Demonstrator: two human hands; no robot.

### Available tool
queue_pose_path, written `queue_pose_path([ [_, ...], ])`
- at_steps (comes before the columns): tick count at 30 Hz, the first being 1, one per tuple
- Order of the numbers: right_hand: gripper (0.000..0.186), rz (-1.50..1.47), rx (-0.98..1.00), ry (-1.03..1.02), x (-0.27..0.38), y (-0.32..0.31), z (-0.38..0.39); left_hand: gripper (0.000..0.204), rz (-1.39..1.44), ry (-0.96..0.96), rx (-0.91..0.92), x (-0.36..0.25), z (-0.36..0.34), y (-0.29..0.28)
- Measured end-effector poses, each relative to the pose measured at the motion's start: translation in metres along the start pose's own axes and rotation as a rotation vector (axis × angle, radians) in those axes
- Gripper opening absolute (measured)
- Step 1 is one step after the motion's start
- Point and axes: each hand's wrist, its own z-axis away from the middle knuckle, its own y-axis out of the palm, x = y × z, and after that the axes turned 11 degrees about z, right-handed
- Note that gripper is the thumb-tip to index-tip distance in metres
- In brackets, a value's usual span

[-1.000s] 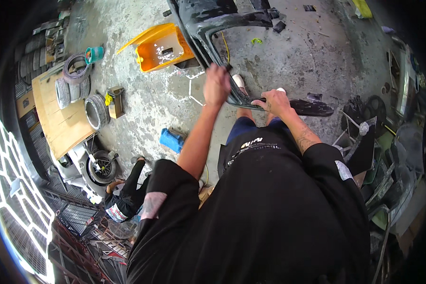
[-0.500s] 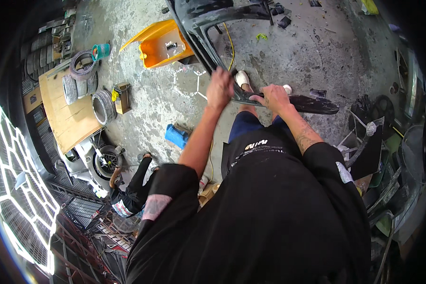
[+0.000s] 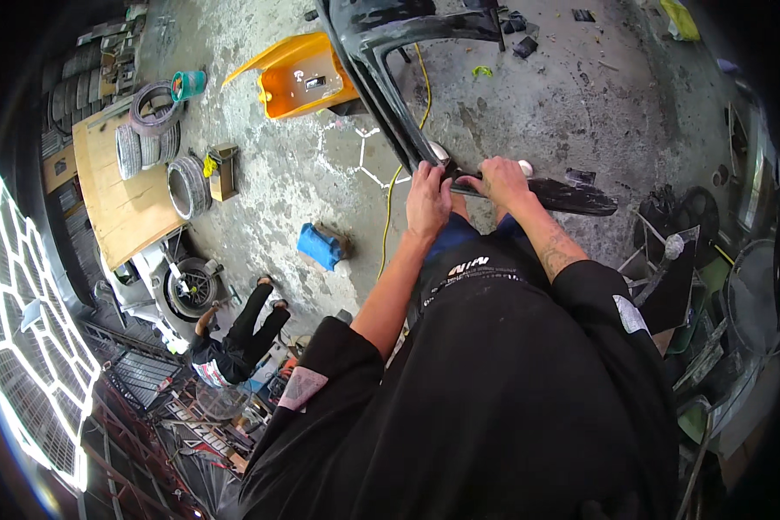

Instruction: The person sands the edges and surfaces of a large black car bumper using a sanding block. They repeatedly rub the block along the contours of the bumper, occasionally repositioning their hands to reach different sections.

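Observation:
A long black bodywork part, streaked with dull patches, stretches from the top of the view down to a bend before me, then out to the right. My left hand is closed at the bend, fingers curled over the part; anything under those fingers is hidden. Just right of it, my right hand grips the lower arm of the part, thumb pointing left. My feet in pale shoes show partly beneath the part.
An orange plastic body panel and blue item lie on the concrete floor, with a yellow cord. Tyres, plywood and a co-worker beside a wheeled vehicle are left. Piled parts stand right.
My left hand has come down along the black part to its bend, nearer my right hand, which stays in place. The co-worker at left has shifted slightly.

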Motion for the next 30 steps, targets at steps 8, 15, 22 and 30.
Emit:
queue_pose_path([
  [8, 0.068, 0.050, -0.122, -0.029, -0.006, 0.011, -0.001, 0.014, 0.045, 0.069, -0.037, -0.005, -0.001, 0.002],
  [15, 0.068, 0.014, -0.076, -0.029, 0.003, -0.004, 0.002, 0.020, -0.091, 0.082, -0.004, 0.008, -0.030, -0.014],
  [22, 0.070, -0.002, -0.078, -0.038, 0.008, -0.005, 0.003, 0.020, -0.112, 0.179, -0.164, 0.013, -0.085, -0.042],
  [30, 0.071, 0.010, -0.070, -0.050, 0.010, -0.004, 0.002, 0.021, -0.264, 0.301, 0.153, 0.019, -0.071, -0.049],
])
